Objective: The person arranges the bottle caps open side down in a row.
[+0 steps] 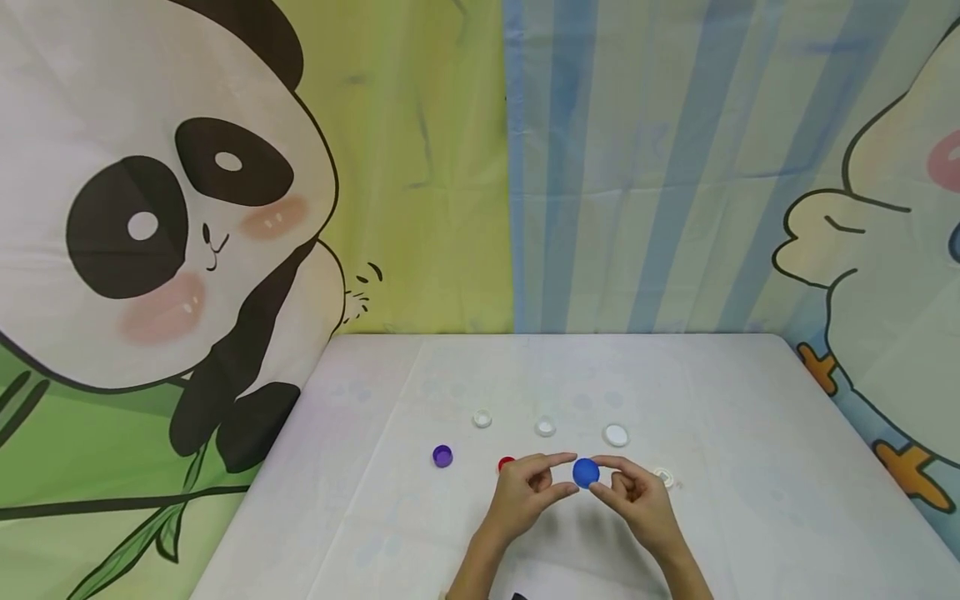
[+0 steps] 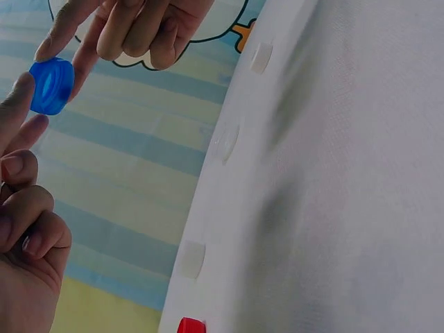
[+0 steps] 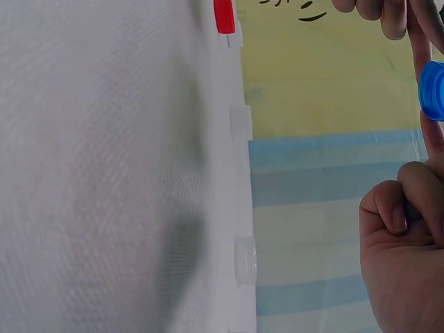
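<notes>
A round blue bottle cap point(image 1: 586, 473) is held up above the white table between both hands. My left hand point(image 1: 521, 492) pinches its left side with thumb and forefinger, while my right hand point(image 1: 641, 500) pinches the right side the same way. The left wrist view shows the blue cap point(image 2: 52, 86) with fingertips on it from both sides. Part of a red cap point(image 1: 506, 462) shows behind my left hand. Just past my right hand lies a small whitish ring-like piece point(image 1: 663, 477), partly covered by the fingers.
A purple cap point(image 1: 442, 456) lies open side up on the left. Farther back are a clear whitish cap point(image 1: 482, 418), another whitish cap point(image 1: 545, 426) and a larger white one point(image 1: 617, 435). Printed curtains stand behind the table point(image 1: 390, 533). Something dark pokes in at the bottom edge.
</notes>
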A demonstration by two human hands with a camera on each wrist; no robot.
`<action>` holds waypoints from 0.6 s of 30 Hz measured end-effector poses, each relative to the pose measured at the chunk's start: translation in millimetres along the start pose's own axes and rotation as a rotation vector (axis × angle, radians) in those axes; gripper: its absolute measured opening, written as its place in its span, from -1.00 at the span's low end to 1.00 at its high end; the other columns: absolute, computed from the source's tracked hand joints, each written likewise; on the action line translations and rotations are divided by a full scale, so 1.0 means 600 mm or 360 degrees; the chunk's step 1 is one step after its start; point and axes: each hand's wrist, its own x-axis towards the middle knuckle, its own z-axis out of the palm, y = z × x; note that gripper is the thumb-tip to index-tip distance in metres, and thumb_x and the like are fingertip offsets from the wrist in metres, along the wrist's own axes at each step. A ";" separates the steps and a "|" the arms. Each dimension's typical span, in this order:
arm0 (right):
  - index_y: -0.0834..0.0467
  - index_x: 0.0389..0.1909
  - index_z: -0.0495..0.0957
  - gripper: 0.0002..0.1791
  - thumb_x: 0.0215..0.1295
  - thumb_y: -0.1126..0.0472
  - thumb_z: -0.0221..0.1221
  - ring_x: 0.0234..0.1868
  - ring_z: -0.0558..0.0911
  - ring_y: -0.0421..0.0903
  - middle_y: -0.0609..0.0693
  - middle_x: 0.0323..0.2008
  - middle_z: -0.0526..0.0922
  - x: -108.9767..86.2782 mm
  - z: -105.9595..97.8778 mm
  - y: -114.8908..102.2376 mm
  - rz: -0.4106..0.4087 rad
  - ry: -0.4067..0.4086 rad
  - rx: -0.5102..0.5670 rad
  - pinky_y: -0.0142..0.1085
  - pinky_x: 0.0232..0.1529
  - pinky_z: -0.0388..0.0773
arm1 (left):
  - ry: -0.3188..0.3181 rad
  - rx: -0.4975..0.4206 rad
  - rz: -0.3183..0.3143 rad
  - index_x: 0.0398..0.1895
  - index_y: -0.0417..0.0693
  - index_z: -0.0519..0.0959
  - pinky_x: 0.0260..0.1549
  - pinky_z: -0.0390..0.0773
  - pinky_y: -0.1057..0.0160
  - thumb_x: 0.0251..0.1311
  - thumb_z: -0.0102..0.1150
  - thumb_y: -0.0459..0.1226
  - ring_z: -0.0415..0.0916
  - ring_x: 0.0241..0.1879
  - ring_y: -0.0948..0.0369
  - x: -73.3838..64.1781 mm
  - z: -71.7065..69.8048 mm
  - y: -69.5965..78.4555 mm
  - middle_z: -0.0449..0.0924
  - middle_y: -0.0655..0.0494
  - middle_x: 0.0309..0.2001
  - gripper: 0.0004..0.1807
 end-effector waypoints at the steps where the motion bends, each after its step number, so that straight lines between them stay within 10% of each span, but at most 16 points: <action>1: 0.38 -0.14 0.49 -0.70 0.04 0.52 0.17 -0.80 0.09 -0.14 0.08 -0.80 0.12 0.000 0.001 -0.007 0.0000 0.0001 -0.0014 -0.40 -0.81 0.09 | 0.0003 0.0009 -0.0011 -0.14 -0.10 0.60 -0.73 0.12 0.53 -0.05 0.30 -0.24 0.08 -0.68 0.44 -0.002 0.003 -0.005 0.21 0.12 -0.74 -0.66; 10: 0.34 -0.10 0.49 -0.66 0.04 0.49 0.19 -0.80 0.07 -0.23 0.05 -0.82 0.11 0.001 0.003 -0.009 -0.0034 -0.0018 -0.0128 -0.46 -0.80 0.10 | 0.0018 0.0082 -0.0001 -0.13 -0.03 0.61 -0.74 0.10 0.55 -0.04 0.27 -0.19 0.07 -0.69 0.45 -0.009 0.015 -0.035 0.20 0.20 -0.73 -0.67; 18: 0.10 -0.13 0.57 -0.67 0.00 0.29 0.28 -0.76 0.06 -0.42 -0.15 -0.83 0.15 -0.003 0.007 0.034 0.0077 0.0188 -0.0633 -0.48 -0.77 0.10 | 0.0038 0.0409 -0.0068 -0.10 0.11 0.60 -0.71 0.12 0.59 0.03 0.19 -0.07 0.07 -0.68 0.53 -0.012 0.042 -0.075 0.20 0.33 -0.72 -0.67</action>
